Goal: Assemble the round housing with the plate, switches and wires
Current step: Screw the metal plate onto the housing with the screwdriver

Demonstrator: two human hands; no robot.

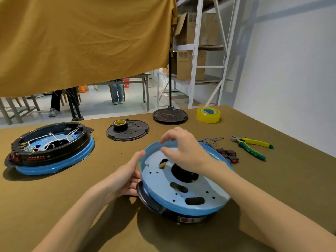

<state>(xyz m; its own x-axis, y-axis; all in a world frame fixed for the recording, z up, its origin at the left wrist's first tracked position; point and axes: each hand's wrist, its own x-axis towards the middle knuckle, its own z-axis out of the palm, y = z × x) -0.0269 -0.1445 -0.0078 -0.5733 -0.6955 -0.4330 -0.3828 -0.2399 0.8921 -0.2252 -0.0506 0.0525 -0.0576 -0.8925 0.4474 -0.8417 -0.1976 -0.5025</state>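
Observation:
A round blue housing (161, 186) with a perforated blue plate inside lies tilted on a black base (154, 204) in front of me. My left hand (127, 177) holds its left rim, thumb along the edge. My right hand (183, 150) hovers over the far part of the plate, fingers loosely bent above it; whether it pinches anything is hidden. Several red and black switches (230, 155) with thin blue wires (211, 140) lie just right of the housing.
A second blue and black housing (54, 148) with white wires sits at left. A black cover (132, 132) carries a black tape roll (120, 124). A black round grille (170, 115), yellow tape (208, 115) and yellow-green pliers (252, 145) lie further back and right.

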